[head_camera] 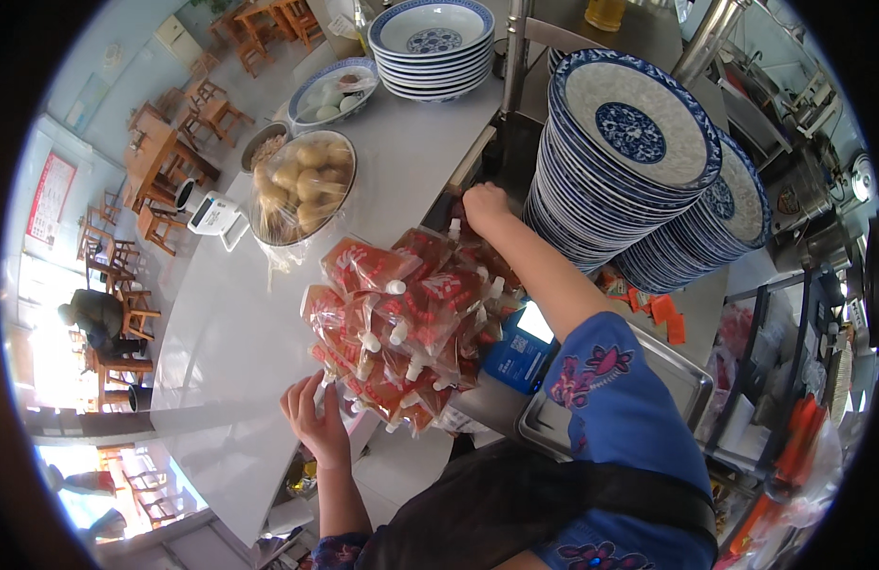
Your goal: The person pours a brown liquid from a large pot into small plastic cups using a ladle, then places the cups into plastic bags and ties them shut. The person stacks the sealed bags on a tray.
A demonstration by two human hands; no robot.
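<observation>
A heap of clear spouted pouches (411, 313) filled with reddish-brown liquid lies before me at the counter's inner edge. They carry red print and white screw caps, and several overlap. At the heap's near left side, my left hand (314, 420) pinches the spout end of one pouch between thumb and fingers. My right hand (486, 208) reaches across to the far side of the heap, its fingers curled down beside a dark reddish thing. Its fingertips are hidden, so whether it grips anything cannot be told.
Tall stacks of blue-and-white plates (624, 142) stand right of my right arm. A blue payment device (519, 349) and metal tray (685, 377) lie beneath it. Across the white counter (233, 335) are a film-covered bowl of potatoes (304, 185), a plate of eggs (332, 92) and a scale (218, 217).
</observation>
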